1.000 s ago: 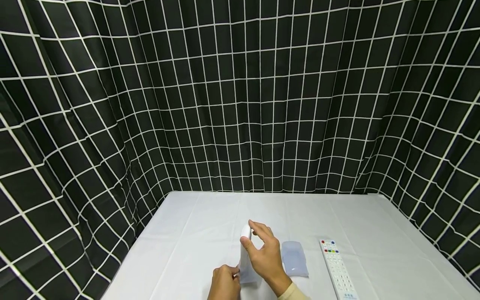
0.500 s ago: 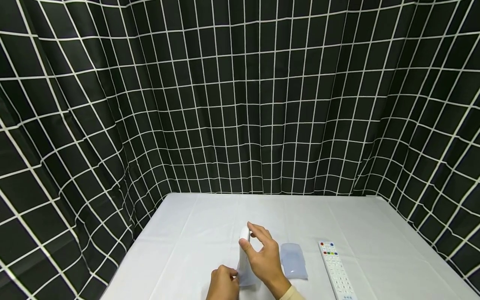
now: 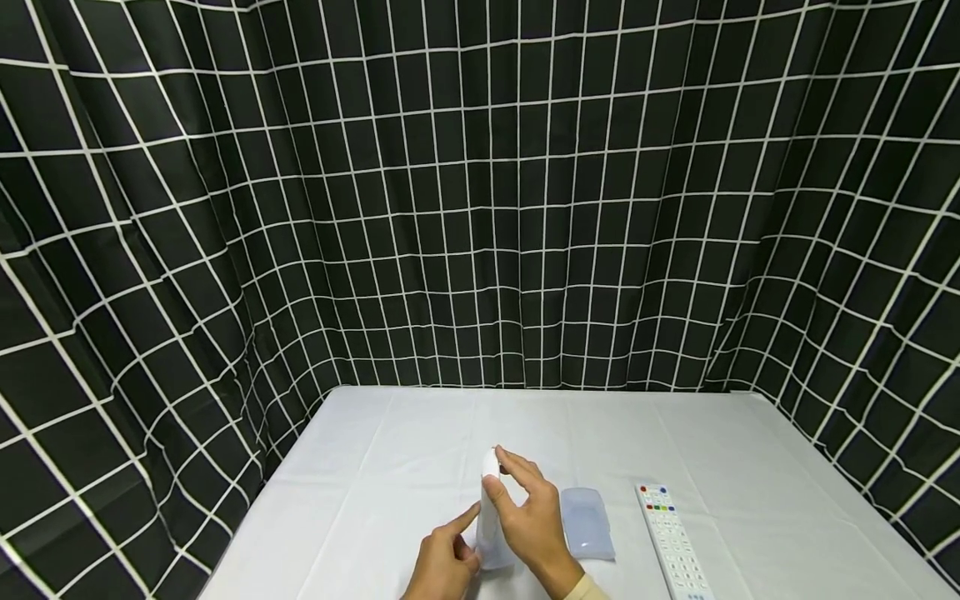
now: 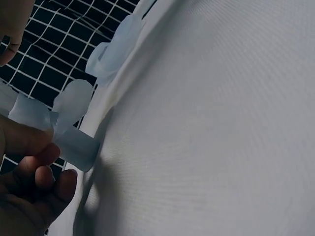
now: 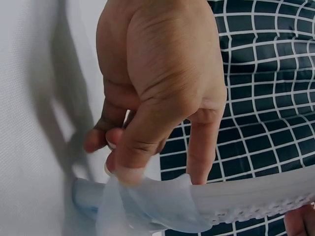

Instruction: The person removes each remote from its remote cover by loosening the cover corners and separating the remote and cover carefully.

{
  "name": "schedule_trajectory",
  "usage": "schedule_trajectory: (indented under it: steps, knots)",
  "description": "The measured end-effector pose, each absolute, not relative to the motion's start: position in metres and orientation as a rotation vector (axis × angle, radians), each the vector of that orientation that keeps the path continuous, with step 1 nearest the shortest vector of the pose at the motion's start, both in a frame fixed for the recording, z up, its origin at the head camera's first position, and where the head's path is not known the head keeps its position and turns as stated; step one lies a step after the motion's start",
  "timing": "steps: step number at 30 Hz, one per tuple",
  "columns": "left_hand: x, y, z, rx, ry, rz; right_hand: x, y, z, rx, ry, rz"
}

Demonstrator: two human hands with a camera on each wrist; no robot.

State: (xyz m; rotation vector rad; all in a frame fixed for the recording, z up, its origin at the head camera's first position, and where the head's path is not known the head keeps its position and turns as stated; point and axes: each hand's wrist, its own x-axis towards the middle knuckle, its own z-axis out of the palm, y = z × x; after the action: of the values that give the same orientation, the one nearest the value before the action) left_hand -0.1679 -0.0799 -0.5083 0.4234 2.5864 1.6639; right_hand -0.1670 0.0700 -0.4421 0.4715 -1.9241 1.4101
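A white remote control (image 3: 490,468) stands on end above the table, its rubber buttons visible along the lower side in the right wrist view. My right hand (image 3: 534,521) grips its top end between thumb and fingers. Around the lower end sits a translucent bluish cover (image 3: 495,554), with loose flaps folded back in the left wrist view. My left hand (image 3: 441,565) pinches the cover (image 5: 157,201) near the bottom, the thumb pressing on it. The left index finger stretches up along the remote control (image 5: 246,191). Part of the remote's face is hidden behind my right hand.
A second translucent cover (image 3: 587,523) lies flat on the white tablecloth (image 3: 390,483), just right of my right hand. Farther right, another white remote control (image 3: 672,537) lies face up. Black curtains (image 3: 517,208) with a white grid surround the table.
My left index finger has straightened and reached up along the remote control, while the thumb stays low on the cover. My right hand keeps its grip in nearly the same place.
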Motion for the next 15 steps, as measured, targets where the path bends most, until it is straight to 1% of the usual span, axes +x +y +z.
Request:
schedule_trajectory:
  steps: [15]
  knots:
    - [-0.1728,-0.0752,-0.5059,0.586,2.686,1.662,-0.1669,0.0757,-0.4408,0.434,-1.924,1.412]
